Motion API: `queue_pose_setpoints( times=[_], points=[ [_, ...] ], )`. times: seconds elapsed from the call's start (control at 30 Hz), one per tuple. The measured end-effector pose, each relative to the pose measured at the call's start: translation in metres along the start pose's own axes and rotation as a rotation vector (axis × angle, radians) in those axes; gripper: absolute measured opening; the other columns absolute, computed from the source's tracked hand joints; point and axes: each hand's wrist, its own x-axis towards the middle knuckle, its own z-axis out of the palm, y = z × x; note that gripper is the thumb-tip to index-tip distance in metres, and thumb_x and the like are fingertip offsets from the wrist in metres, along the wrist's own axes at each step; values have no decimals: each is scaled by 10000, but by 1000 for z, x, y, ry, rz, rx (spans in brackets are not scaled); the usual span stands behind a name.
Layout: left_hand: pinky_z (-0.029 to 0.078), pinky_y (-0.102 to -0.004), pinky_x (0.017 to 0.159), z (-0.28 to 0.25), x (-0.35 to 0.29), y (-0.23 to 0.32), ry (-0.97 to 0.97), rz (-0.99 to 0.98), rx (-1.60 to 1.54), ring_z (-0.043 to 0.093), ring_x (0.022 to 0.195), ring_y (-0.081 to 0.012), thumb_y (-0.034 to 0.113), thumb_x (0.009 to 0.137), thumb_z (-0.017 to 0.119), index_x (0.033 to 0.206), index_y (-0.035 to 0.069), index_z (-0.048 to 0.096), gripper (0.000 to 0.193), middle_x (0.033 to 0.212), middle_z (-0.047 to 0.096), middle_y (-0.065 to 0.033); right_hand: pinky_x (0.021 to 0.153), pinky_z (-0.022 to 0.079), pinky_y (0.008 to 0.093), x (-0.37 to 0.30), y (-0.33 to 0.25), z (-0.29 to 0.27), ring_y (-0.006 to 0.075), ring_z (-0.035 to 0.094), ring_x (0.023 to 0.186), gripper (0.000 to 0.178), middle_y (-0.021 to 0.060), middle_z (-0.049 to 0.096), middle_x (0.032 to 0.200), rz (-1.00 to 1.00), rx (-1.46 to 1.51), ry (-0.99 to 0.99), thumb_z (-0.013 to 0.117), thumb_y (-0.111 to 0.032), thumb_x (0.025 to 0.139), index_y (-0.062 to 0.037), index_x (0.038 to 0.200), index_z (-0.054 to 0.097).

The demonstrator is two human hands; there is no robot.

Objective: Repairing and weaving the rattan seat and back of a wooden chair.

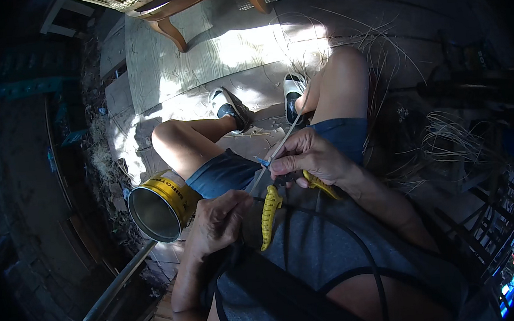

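A pale, thin cane strand (283, 140) runs between my two hands, in front of my lap. My right hand (310, 156) is closed, pinching the strand between thumb and fingers. In the same hand sits a pair of pliers with yellow ribbed handles (268, 219) and a dark head; one handle hangs free toward my belly, the other lies under the palm. A small blue piece (263, 162) shows at the strand by my right thumb; its kind cannot be made out. My left hand (220, 219) is closed, fingertips pressed together at the strand's lower end.
Left of my lap stands a yellow open can (181, 196), tilted toward me. A wooden chair with curved legs (168, 33) stands ahead on a board. Loose cane strands (451, 136) lie coiled at right. A pole (108, 299) slants up from the lower left.
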Motion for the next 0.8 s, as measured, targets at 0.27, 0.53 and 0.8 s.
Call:
queue_pose_setpoints(
  times=[0.27,0.53,0.8],
  points=[
    [476,-282,580,-10,-16,3,42,-227,-124,619,599,-158,130,917,611,917,0,649,136,666,620,-94,357,397,155,-8,-33,-48,54,559,454,130,70,670,744,-227,28,213,643,-93,887,-3,978,670],
    [419,-238,556,6,51,-2,2,-44,-227,488,616,-42,145,961,571,962,-30,647,191,662,573,1,365,376,148,2,-4,2,27,528,461,335,40,656,804,49,80,-221,652,-239,895,3,1124,612],
    [449,-213,551,-16,25,-19,-69,-335,-371,515,637,-44,200,959,583,964,-12,672,231,766,612,1,390,413,134,3,-67,-62,25,547,476,367,61,652,786,-285,-87,201,619,-195,914,34,1197,571]
  ],
)
